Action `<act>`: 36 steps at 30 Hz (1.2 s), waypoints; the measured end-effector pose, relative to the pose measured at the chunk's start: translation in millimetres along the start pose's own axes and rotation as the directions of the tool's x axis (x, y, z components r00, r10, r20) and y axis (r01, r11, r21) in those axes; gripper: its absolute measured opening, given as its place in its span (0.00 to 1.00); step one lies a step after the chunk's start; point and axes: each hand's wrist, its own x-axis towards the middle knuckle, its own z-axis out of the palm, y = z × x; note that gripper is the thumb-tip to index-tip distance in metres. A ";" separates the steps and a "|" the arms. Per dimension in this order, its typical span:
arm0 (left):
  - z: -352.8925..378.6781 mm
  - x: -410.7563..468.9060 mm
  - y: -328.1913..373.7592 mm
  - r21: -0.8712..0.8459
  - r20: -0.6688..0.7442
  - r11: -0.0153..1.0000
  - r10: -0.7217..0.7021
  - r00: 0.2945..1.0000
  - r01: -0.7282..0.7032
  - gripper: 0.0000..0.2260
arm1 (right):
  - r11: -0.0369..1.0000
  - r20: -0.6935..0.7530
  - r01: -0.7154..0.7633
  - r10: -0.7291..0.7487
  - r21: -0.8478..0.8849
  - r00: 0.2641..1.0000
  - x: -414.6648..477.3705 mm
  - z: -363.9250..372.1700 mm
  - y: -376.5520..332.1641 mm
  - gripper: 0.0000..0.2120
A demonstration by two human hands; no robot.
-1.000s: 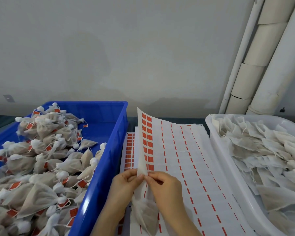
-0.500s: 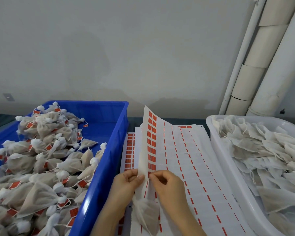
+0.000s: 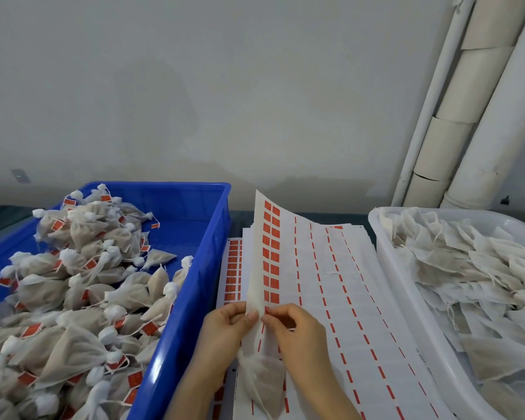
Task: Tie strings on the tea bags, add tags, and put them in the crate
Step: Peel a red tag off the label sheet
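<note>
Pinching white red-tag sheet [image 3: 256,268] with left hand [image 3: 225,331], right hand [image 3: 297,328] together; heaps done in blue plastic crate [image 3: 200,213], plenty left in white plastic tub [image 3: 385,256]

Tag sheets [image 3: 331,283] lie between crate [image 3: 176,344], left, and tub [image 3: 406,298], right.

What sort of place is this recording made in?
Likely a small hand-packing workbench for tea bags: a blue crate heaped with tied, tagged bags, a white tub of untied bags, and red-tag sticker sheets between them.
</note>
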 end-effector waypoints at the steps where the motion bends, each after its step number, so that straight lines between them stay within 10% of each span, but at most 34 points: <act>1: -0.4 0.2 -0.3 -0.005 -0.003 1.000 -0.007 1.000 0.007 0.06 | 1.000 0.004 -0.005 0.005 -0.013 1.000 1.1 -0.8 0.6 0.03; 17: -2.0 13.6 -13.2 -0.064 -0.074 0.994 -0.093 0.993 0.089 0.06 | 0.929 -0.176 -0.242 0.297 0.281 0.938 14.4 -42.8 20.6 0.05; 26: 13.7 4.7 -8.0 0.090 -0.294 0.990 0.127 0.947 -0.105 0.10 | 0.962 -0.201 -0.052 0.108 0.268 0.974 -10.0 -73.1 8.3 0.04; 36: 28.4 -28.6 10.5 -0.057 -0.034 0.944 0.324 0.945 -0.326 0.16 | 0.970 -0.082 0.050 -0.032 0.239 0.996 -25.4 -57.7 -26.1 0.07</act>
